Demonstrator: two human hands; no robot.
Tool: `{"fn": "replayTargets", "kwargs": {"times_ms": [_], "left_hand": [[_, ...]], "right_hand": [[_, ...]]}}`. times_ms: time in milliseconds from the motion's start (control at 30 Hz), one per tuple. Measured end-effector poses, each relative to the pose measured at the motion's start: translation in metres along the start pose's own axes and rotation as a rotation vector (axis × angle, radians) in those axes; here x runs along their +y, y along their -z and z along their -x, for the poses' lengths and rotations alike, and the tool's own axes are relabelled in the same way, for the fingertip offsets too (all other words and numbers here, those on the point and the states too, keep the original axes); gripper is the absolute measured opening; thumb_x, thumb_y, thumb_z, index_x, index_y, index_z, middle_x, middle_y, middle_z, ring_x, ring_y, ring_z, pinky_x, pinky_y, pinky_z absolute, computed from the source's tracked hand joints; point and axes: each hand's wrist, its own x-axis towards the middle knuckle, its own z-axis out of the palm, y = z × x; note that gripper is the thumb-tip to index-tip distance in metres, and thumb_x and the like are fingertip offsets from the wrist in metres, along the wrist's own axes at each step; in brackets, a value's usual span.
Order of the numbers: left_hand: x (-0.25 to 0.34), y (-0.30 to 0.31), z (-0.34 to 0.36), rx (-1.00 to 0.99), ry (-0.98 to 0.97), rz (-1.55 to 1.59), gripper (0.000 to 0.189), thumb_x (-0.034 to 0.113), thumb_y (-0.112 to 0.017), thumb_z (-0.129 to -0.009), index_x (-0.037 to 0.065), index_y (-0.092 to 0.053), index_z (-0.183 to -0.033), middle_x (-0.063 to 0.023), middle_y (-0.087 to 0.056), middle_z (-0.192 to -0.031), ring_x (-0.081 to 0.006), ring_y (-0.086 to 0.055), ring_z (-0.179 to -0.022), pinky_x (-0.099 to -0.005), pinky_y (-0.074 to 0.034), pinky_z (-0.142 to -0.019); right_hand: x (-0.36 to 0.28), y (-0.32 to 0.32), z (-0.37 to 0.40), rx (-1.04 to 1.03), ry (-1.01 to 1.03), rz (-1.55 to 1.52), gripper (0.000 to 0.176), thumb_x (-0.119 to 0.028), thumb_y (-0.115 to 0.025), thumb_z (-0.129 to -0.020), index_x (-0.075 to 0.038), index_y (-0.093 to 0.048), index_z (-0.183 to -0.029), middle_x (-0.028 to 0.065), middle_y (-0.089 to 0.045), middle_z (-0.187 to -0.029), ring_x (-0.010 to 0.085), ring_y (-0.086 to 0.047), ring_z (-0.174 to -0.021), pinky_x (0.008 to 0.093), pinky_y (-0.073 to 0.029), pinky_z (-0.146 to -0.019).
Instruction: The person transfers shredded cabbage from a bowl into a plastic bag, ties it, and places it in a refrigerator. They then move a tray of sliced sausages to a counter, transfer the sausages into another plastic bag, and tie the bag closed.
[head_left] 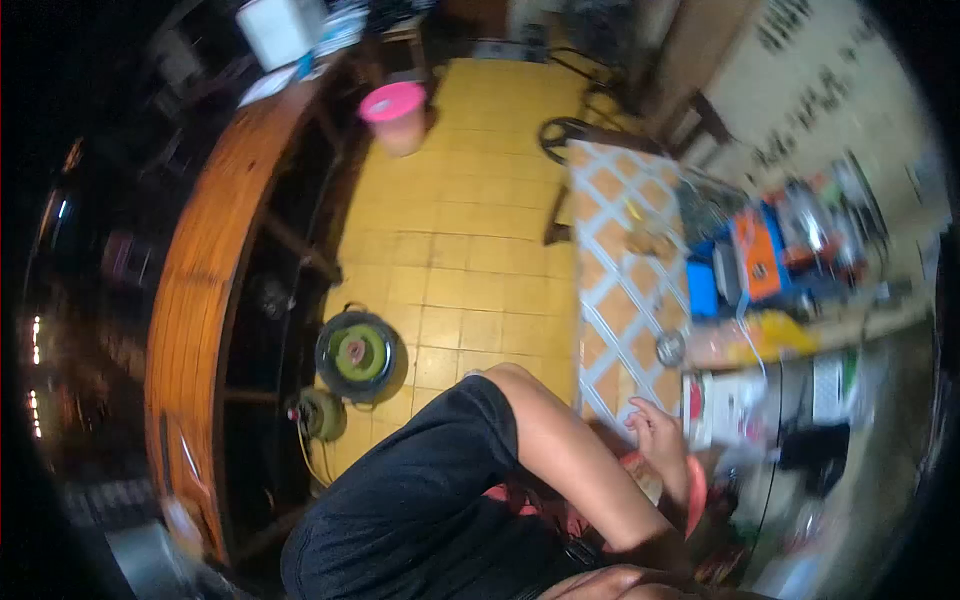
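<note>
My right hand (657,440) is raised beside the near end of a narrow table (605,365) with an orange and white diamond pattern. Its fingers are slightly bent and apart, and I make out nothing held in them. Beneath the wrist is a red rounded thing (697,495), perhaps a bowl or plate, with something pale brown by it, partly hidden by the hand and forearm. My bent leg (570,440) in black shorts (400,500) fills the lower middle. A strip of skin shows at the bottom edge, too cut off to name. My left hand does not show.
A wooden counter (195,300) runs along the left. On the yellow tiles stand a dark basin (328,372) with a green thing inside, a green gas cylinder (322,415) and a pink-rimmed bucket (400,135). Boxes and bags crowd the right wall, including an orange and blue box (760,255).
</note>
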Motion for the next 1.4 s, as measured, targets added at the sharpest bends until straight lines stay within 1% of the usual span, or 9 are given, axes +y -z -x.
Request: {"fn": "replayTargets", "kwargs": {"times_ms": [67, 167, 300, 433, 767, 1233, 1267, 1333, 1400], "left_hand": [[0.006, 0.025, 0.020, 0.038, 0.065, -0.099, 0.016, 0.016, -0.054, -0.079, 0.001, -0.059, -0.080, -0.0105, -0.061, -0.079, -0.0260, -0.058, -0.079, -0.0347, -0.046, -0.073], [0.024, 0.065, 0.057, 0.087, 0.137, -0.222, 0.016, 0.016, -0.054, -0.079, 0.001, -0.059, -0.080, -0.0106, -0.061, -0.079, -0.0260, -0.058, -0.079, -0.0347, -0.046, -0.073], [0.060, 0.120, 0.113, 0.125, 0.208, -0.354, 0.017, 0.017, -0.054, -0.080, 0.001, -0.059, -0.081, -0.0106, -0.061, -0.079, -0.0261, -0.059, -0.079, -0.0348, -0.046, -0.074], [0.105, 0.180, 0.170, 0.151, 0.262, -0.429, 0.017, 0.017, -0.054, -0.080, 0.001, -0.059, -0.081, -0.0107, -0.061, -0.079, -0.0261, -0.059, -0.080, -0.0349, -0.046, -0.074], [0.210, 0.323, 0.295, 0.203, 0.348, -0.488, 0.018, 0.017, -0.053, -0.082, 0.000, -0.060, -0.082, -0.0108, -0.062, -0.080, -0.0262, -0.059, -0.080, -0.0351, -0.047, -0.075], [0.253, 0.590, 0.489, 0.193, 0.367, -0.465, 0.019, 0.018, -0.053, -0.083, 0.000, -0.060, -0.084, -0.0110, -0.062, -0.080, -0.0263, -0.060, -0.081, -0.0353, -0.047, -0.076], [0.258, 0.607, 0.501, 0.195, 0.372, -0.462, 0.019, 0.018, -0.053, -0.083, 0.000, -0.060, -0.085, -0.0110, -0.062, -0.080, -0.0263, -0.060, -0.081, -0.0353, -0.047, -0.076], [0.266, 0.643, 0.524, 0.205, 0.365, -0.455, 0.020, 0.018, -0.053, -0.084, 0.000, -0.060, -0.085, -0.0111, -0.062, -0.080, -0.0263, -0.060, -0.081, -0.0354, -0.047, -0.076], [0.276, 0.674, 0.543, 0.212, 0.352, -0.462, 0.020, 0.018, -0.053, -0.084, 0.000, -0.060, -0.085, -0.0111, -0.062, -0.080, -0.0263, -0.061, -0.081, -0.0354, -0.047, -0.076]], "right_hand": [[-0.021, -0.019, -0.046, -0.035, 0.247, 0.036, 0.024, -0.008, -0.061, -0.086, 0.003, -0.062, -0.108, 0.0193, -0.067, -0.085, 0.0259, -0.068, -0.076, 0.0321, -0.053, -0.068], [-0.071, -0.042, -0.123, -0.201, 0.434, 0.091, 0.024, -0.007, -0.061, -0.085, 0.003, -0.061, -0.108, 0.0198, -0.067, -0.090, 0.0273, -0.068, -0.078, 0.0325, -0.053, -0.069], [-0.132, -0.085, -0.217, -0.407, 0.557, 0.322, 0.027, -0.015, -0.061, -0.086, -0.003, -0.060, -0.110, 0.0184, -0.065, -0.096, 0.0337, -0.065, -0.086, 0.0382, -0.052, -0.074], [-0.176, -0.147, -0.303, -0.558, 0.613, 0.400, 0.036, -0.025, -0.060, -0.086, -0.008, -0.057, -0.117, 0.0201, -0.064, -0.101, 0.0363, -0.061, -0.095, 0.0409, -0.050, -0.082], [-0.271, -0.249, -0.482, -0.689, 0.662, 0.501, 0.039, -0.029, -0.058, -0.086, -0.008, -0.055, -0.119, 0.0204, -0.063, -0.102, 0.0365, -0.061, -0.097, 0.0415, -0.050, -0.083], [-0.351, -0.352, -0.829, -0.872, 0.596, 0.758, 0.043, -0.033, -0.056, -0.086, -0.009, -0.053, -0.122, 0.0210, -0.063, -0.104, 0.0367, -0.060, -0.100, 0.0424, -0.049, -0.085], [-0.354, -0.359, -0.856, -0.869, 0.594, 0.751, 0.043, -0.033, -0.056, -0.086, -0.009, -0.053, -0.122, 0.0210, -0.063, -0.104, 0.0367, -0.060, -0.100, 0.0424, -0.049, -0.085], [-0.354, -0.367, -0.907, -0.668, 0.849, 0.430, 0.042, -0.036, -0.052, -0.087, -0.010, -0.051, -0.121, 0.0194, -0.063, -0.104, 0.0353, -0.061, -0.098, 0.0442, -0.050, -0.082], [-0.402, -0.357, -0.943, -0.676, 0.838, 0.571, 0.037, -0.034, -0.053, -0.087, -0.011, -0.053, -0.115, 0.0182, -0.064, -0.098, 0.0350, -0.062, -0.093, 0.0452, -0.050, -0.077]]}}
